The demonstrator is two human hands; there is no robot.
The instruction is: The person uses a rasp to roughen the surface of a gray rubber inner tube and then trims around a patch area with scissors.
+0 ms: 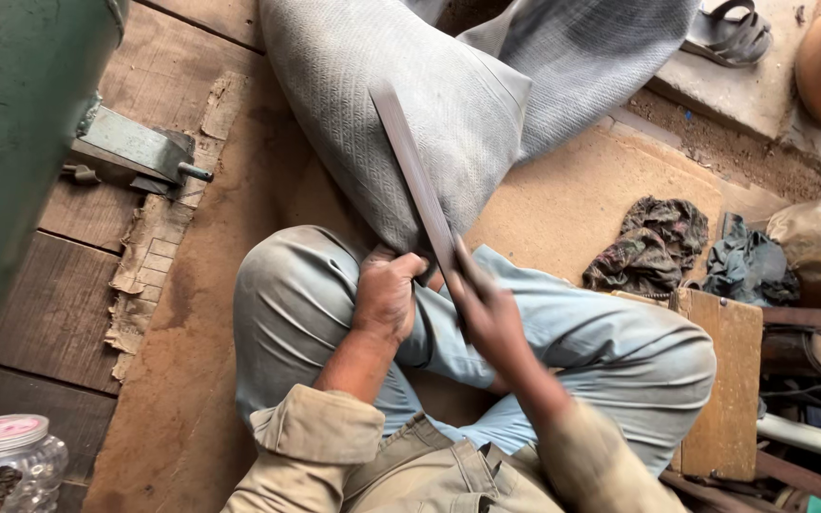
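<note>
— What is being worked on?
— A long flat dark metal blade (417, 180), slanting up-left over the lap, lying against a bulging grey woven sack (401, 104).
— And the sack?
— Its corner sits by the knees.

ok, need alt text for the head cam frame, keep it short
Seen from above, a person sits cross-legged on a wooden floor, the right hand gripping a long flat metal blade and the left hand holding the corner of a grey woven sack. Crumpled cloths lie to one side, and a plastic jar stands at the lower left.
</note>
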